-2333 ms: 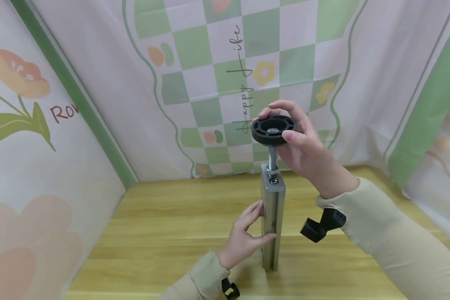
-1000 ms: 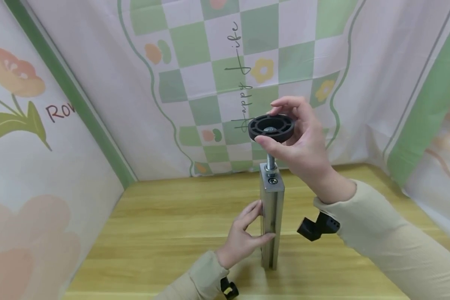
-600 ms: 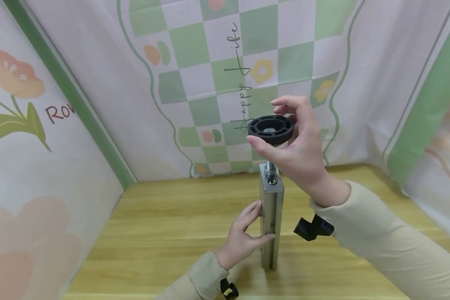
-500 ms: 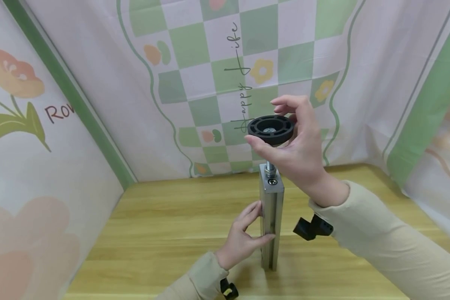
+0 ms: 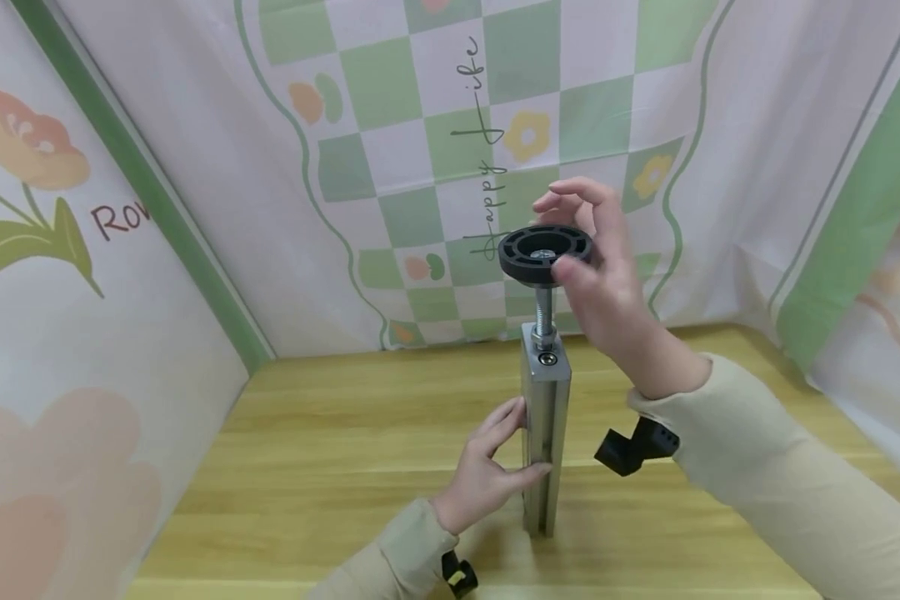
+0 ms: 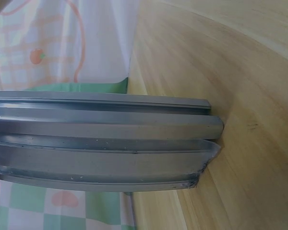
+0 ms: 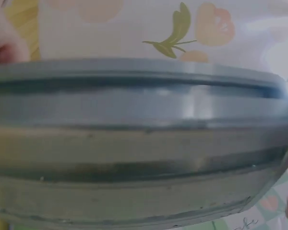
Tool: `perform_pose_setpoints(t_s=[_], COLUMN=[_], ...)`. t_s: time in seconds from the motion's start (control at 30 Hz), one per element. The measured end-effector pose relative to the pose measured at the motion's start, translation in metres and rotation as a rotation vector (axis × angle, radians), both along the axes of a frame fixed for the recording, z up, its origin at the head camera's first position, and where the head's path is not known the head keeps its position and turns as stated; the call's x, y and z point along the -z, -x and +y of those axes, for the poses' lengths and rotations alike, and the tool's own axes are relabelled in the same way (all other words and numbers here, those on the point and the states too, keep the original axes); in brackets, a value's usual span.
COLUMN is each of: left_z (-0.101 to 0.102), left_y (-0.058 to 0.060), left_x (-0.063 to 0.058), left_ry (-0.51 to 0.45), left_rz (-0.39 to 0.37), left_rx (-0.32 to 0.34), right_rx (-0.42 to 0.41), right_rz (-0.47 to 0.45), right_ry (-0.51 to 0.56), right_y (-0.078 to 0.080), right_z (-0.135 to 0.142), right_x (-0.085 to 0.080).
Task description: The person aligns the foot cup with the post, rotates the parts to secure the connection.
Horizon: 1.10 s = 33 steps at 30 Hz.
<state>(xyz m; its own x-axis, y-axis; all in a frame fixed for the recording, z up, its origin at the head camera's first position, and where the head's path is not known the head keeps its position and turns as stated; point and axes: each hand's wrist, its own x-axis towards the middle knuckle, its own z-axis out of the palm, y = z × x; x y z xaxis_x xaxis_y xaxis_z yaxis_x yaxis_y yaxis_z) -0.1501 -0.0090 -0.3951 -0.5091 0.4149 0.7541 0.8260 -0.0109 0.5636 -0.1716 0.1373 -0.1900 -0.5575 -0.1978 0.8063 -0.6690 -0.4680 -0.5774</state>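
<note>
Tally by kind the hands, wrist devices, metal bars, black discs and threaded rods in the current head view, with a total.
Hands: 2 (left hand, right hand)
Wrist devices: 2 (left device, right device)
Metal bar: 1
Black disc: 1
Threaded rod: 1
Total: 7

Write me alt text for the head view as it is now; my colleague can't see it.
A person's right hand curls around a black disc atop a threaded rod that rises from an upright metal profile. The left hand grips the profile, which stands on a wood-grain table before patterned fabric.
</note>
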Motion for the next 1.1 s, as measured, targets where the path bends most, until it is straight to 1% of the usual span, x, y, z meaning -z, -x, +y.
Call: perform_pose_setpoints(t_s=[0.1,0.13,0.17,0.23,0.33,0.4,0.47,0.7,0.77,0.97,1.03,1.1], left_z=[0.000,0.000,0.000,0.000,0.000,0.000,0.000,-0.001,-0.001,-0.001,-0.001,-0.001], left_y=[0.000,0.000,0.000,0.000,0.000,0.000,0.000,-0.001,-0.001,0.000,0.000,-0.001], left_x=[0.000,0.000,0.000,-0.001,-0.002,-0.002,-0.003,-0.002,-0.001,-0.001,-0.001,-0.002], left_ry=[-0.001,-0.002,-0.001,0.001,0.004,0.002,0.001,0.001,0.001,0.002,0.005,0.006], left_rz=[-0.007,-0.015,-0.023,-0.036,-0.052,-0.052,-0.052,-0.072,-0.059,-0.002,-0.008,-0.034], left_rx=[0.000,0.000,0.001,0.002,0.004,0.005,0.003,0.009,0.009,0.007,0.006,0.006], right_rx=[-0.298,-0.386,-0.451,-0.561,-0.648,-0.683,-0.697,-0.670,-0.670,-0.738,-0.750,-0.748], right_rz=[-0.155,-0.208,-0.247,-0.298,-0.313,-0.318,-0.325,-0.357,-0.360,-0.356,-0.348,-0.342], right_ry=[0.057,0.075,0.084,0.104,0.100,0.098,0.096,0.107,0.107,0.118,0.121,0.124], right_y=[0.008,0.009,0.011,0.013,0.014,0.014,0.012,0.006,0.006,0.007,0.007,0.007], right_z=[0.006,0.008,0.009,0.010,0.010,0.008,0.007,0.003,0.003,0.003,0.002,0.002], right_x=[-0.001,-0.002,-0.002,-0.003,-0.003,-0.004,-0.006,-0.008,-0.008,-0.004,-0.003,-0.002])
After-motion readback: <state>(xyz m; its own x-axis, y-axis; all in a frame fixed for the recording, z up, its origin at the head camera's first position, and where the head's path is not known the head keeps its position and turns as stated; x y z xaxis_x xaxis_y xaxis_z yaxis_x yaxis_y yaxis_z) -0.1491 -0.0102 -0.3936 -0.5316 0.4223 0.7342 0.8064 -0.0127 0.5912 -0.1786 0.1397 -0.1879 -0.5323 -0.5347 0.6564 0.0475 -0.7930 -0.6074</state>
